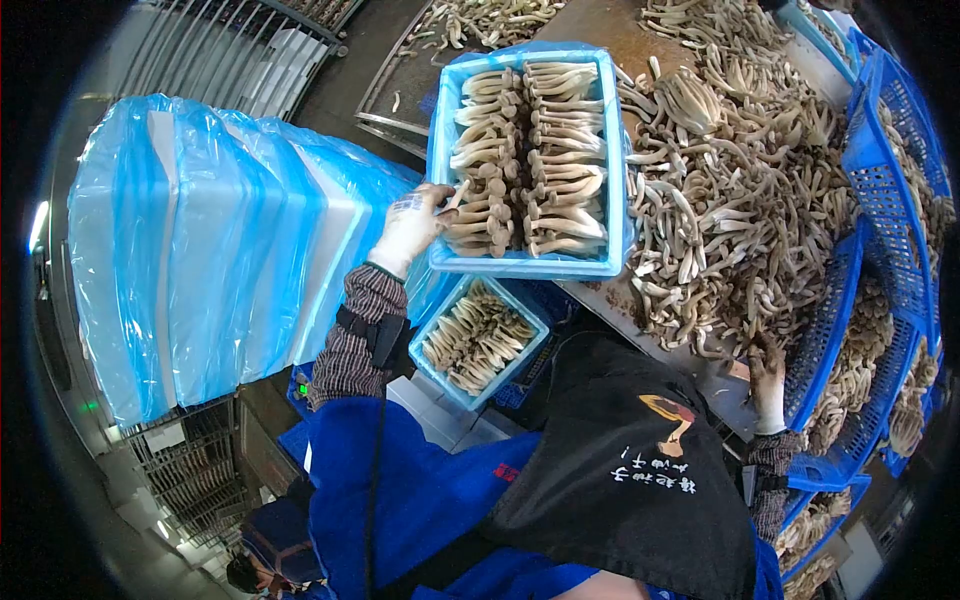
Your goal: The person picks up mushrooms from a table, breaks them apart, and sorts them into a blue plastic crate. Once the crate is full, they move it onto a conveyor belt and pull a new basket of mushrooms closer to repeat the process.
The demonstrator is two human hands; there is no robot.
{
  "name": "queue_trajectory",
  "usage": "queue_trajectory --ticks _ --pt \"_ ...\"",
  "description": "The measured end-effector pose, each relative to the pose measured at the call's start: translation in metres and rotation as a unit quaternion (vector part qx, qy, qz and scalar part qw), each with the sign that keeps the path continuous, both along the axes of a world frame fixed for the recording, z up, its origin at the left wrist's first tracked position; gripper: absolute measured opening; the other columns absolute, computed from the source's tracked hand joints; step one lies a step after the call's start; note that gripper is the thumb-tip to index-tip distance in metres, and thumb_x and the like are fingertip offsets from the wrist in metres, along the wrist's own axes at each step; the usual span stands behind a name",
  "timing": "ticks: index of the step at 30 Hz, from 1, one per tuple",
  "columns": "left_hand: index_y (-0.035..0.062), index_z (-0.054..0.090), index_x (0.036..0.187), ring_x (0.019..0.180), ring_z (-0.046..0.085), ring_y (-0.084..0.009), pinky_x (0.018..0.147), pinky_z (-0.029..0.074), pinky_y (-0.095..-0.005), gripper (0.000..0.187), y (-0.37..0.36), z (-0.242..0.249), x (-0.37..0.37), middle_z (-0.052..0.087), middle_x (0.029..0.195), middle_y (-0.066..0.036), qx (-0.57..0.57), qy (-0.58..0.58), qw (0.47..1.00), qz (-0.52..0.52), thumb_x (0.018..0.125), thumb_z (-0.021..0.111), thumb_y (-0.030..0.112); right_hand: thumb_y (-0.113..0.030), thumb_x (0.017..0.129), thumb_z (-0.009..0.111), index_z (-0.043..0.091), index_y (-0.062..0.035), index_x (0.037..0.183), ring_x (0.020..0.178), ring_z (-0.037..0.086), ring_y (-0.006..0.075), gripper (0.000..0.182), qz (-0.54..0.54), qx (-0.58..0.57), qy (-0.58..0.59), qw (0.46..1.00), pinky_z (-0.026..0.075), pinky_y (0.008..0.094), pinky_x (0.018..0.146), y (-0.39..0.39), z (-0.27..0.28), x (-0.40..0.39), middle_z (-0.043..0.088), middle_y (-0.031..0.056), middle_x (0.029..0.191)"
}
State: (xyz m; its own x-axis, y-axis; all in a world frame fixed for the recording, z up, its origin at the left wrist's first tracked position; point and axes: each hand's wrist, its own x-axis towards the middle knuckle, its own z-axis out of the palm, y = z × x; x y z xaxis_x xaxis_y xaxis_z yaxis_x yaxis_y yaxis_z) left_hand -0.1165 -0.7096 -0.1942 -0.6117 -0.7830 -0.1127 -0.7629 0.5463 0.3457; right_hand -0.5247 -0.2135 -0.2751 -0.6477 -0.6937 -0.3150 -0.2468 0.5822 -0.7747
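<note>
My left hand (408, 228), in a white glove, is at the left edge of a blue-lined box (618, 200). Its thumb and fingers are closed on a mushroom (460, 194) at the end of the left row. Two rows of long-stemmed mushrooms (568, 150) lie inside, brown caps meeting along the middle. My right hand (768, 378), in a soiled glove, rests at the near edge of a large heap of loose mushrooms (735, 220). Its fingers look apart and touch the heap's edge; nothing held shows between them.
A smaller blue-lined box of mushrooms (478, 338) stands lower, before my body. White boxes wrapped in blue plastic (240, 220) stack at left. Blue baskets (895, 150) holding mushrooms crowd the right side. Another person (285, 545) is at lower left. Metal racks (200, 55) stand behind.
</note>
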Motion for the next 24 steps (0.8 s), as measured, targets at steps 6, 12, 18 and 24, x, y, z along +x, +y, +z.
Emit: queue_trajectory --ticks 6,12,18,24 --pt "0.0049 0.070 0.111 0.097 0.067 -0.0331 0.085 0.051 -0.0408 0.037 -0.012 0.018 -0.014 0.070 0.104 -0.018 0.051 -0.192 0.980 0.024 0.086 0.066 0.032 -0.014 0.096 0.062 0.054 0.0012 0.133 0.122 0.055 0.0231 0.042 -0.065 -0.021 -0.067 0.995 0.040 0.0330 0.105 0.013 -0.009 -0.004 0.060 0.0163 0.131" --pt "0.0045 0.067 0.116 0.099 0.066 -0.0322 0.087 0.051 -0.0375 0.036 -0.019 -0.011 0.003 0.068 0.110 -0.020 0.039 -0.002 0.999 -0.014 0.084 0.068 0.022 -0.015 0.097 0.059 0.055 0.0029 0.131 0.108 0.061 0.0212 0.038 -0.077 -0.021 -0.019 0.997 0.046 0.0321 0.097 0.039 -0.026 0.003 0.065 0.0142 0.120" --pt "0.0028 0.066 0.118 0.111 0.062 -0.0320 0.096 0.049 -0.0392 0.036 -0.016 -0.037 -0.012 0.066 0.119 -0.018 0.015 -0.012 0.996 -0.086 0.084 0.066 0.013 -0.020 0.091 0.066 0.059 -0.0015 0.128 0.119 0.058 0.0310 0.041 -0.093 -0.003 0.045 0.995 0.045 0.0391 0.100 0.039 0.013 0.013 0.063 0.0206 0.124" --pt "0.0000 0.062 0.123 0.113 0.060 -0.0335 0.099 0.045 -0.0396 0.035 -0.012 -0.004 -0.032 0.064 0.121 -0.020 0.066 -0.022 0.996 -0.050 0.090 0.060 0.013 -0.011 0.094 0.064 0.062 -0.0003 0.118 0.090 0.060 0.0144 0.027 -0.244 -0.120 0.189 0.944 0.049 0.0297 0.077 0.111 0.047 -0.009 0.065 0.0072 0.102"
